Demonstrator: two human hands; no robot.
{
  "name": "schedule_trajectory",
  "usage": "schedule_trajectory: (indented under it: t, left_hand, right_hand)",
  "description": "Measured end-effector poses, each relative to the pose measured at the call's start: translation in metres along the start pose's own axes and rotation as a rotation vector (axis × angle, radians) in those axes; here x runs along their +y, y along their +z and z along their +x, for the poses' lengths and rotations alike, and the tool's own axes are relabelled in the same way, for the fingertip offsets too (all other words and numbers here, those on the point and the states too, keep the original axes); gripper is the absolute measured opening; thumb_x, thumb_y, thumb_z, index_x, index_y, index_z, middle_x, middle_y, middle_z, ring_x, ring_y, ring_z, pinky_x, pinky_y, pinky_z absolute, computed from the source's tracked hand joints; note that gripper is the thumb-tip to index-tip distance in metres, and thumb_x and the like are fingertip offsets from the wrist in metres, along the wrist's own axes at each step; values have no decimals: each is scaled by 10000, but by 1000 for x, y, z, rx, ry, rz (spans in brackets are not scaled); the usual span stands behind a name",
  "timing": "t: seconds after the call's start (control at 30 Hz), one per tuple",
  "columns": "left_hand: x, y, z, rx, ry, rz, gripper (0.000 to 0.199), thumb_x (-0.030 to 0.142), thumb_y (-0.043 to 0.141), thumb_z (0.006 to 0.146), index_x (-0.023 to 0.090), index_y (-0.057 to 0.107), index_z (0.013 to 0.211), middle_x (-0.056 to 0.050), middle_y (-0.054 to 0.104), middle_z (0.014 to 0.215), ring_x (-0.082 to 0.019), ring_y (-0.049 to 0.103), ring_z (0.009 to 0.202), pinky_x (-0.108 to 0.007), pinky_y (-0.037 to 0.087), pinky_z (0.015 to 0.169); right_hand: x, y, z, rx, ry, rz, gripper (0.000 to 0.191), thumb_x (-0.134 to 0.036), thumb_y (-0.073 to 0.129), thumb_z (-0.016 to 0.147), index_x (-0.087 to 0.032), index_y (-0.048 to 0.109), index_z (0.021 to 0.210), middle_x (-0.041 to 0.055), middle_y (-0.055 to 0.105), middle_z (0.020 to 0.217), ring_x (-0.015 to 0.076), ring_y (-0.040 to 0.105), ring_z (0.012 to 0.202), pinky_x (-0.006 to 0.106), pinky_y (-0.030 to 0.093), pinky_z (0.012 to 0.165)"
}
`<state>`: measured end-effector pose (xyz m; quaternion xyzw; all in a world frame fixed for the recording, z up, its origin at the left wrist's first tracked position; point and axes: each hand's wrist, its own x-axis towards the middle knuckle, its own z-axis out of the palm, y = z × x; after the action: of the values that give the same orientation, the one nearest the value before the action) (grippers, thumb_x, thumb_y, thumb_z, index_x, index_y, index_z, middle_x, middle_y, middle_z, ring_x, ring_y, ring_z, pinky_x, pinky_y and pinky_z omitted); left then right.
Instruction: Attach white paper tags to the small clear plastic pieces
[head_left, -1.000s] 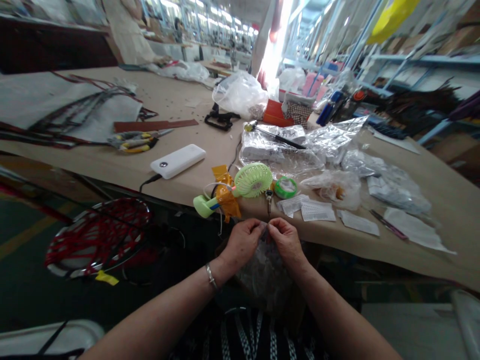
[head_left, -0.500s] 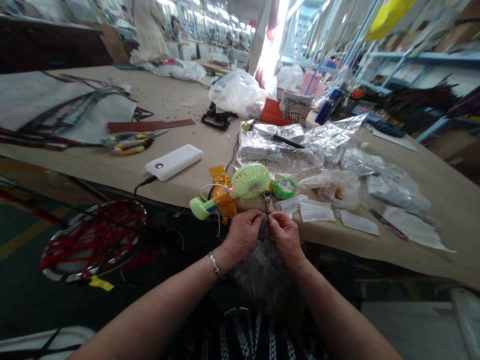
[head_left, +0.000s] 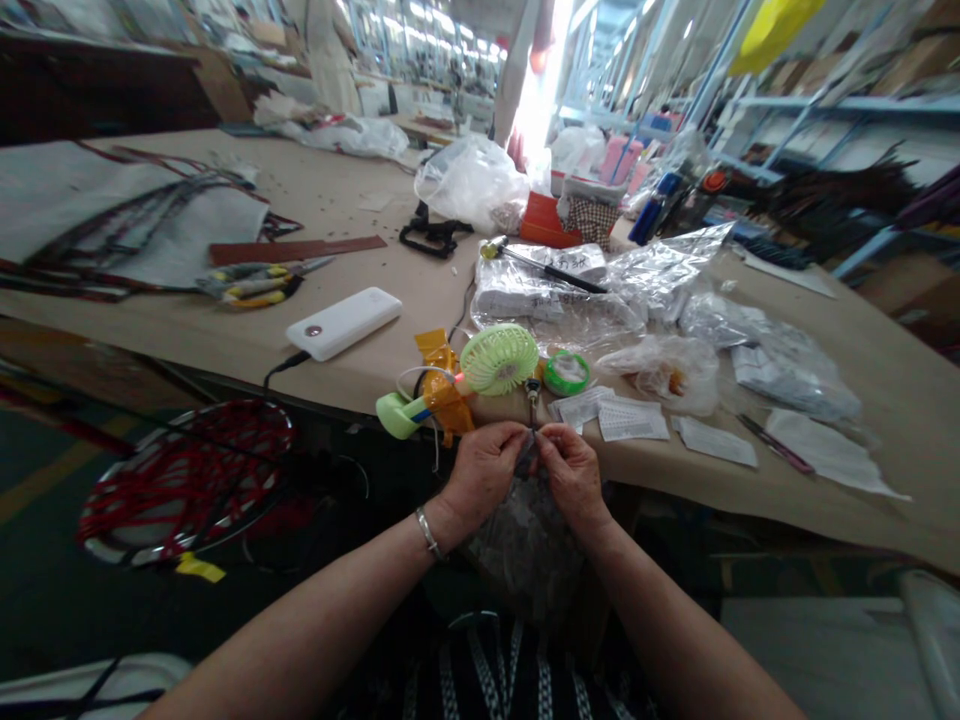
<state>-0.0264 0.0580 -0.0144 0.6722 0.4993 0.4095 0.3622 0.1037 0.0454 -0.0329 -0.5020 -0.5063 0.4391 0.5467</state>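
Note:
At the table's front edge, my left hand (head_left: 484,468) and my right hand (head_left: 576,472) meet, thumbs and fingertips pinched together. Between them is a small dark, thin piece (head_left: 527,460), its kind too unclear to name. A thin metal rod with a dark knob (head_left: 533,392) stands upright just above the fingertips. Beneath the hands hangs a clear plastic bag (head_left: 529,540). Left of the rod, a light green hand-held fan (head_left: 499,360) is fixed with orange tape (head_left: 448,400). On the other side sits a green tape roll (head_left: 567,374).
Small white labels (head_left: 632,419) and a pink-handled tool (head_left: 776,445) lie to the right. A white power bank (head_left: 345,323) with a cable and yellow-handled pliers (head_left: 259,285) lie left. Behind are plastic-wrapped bundles (head_left: 525,285). A red-strapped round stool (head_left: 187,480) stands below left.
Both hands stay pinched at the same spot below the rod. A little more of the dark piece shows between the fingers. The whole view has shifted very slightly.

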Motion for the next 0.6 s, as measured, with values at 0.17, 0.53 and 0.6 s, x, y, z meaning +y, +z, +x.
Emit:
schedule_trajectory:
  t: [0.17, 0.53, 0.6]
  left_hand:
    - [-3, 2, -6, 10, -1, -31, 229, 245, 481, 830, 169, 685, 761, -15, 667, 717, -122, 571, 646, -202, 418, 628]
    - [-6, 3, -12, 24, -243, -234, 173, 251, 536, 754, 157, 681, 734, -20, 675, 723, -141, 586, 681, -220, 444, 646]
    - [-9, 2, -17, 15, -276, -216, 175, 248, 535, 741, 157, 683, 728, -17, 679, 720, -147, 590, 691, -225, 441, 653]
  right_hand:
    - [2, -4, -4, 1, -34, -59, 128, -329, 556, 813, -201, 559, 812, -55, 527, 520, 105, 516, 492, 224, 397, 521]
    - [-23, -22, -14, -43, -181, -343, 128, -286, 529, 845, -212, 594, 926, -38, 561, 584, 115, 552, 538, 233, 436, 562]
    - [-36, -33, -5, -29, -373, -512, 135, -259, 507, 861, -215, 600, 948, -6, 604, 693, 134, 578, 641, 254, 456, 629]
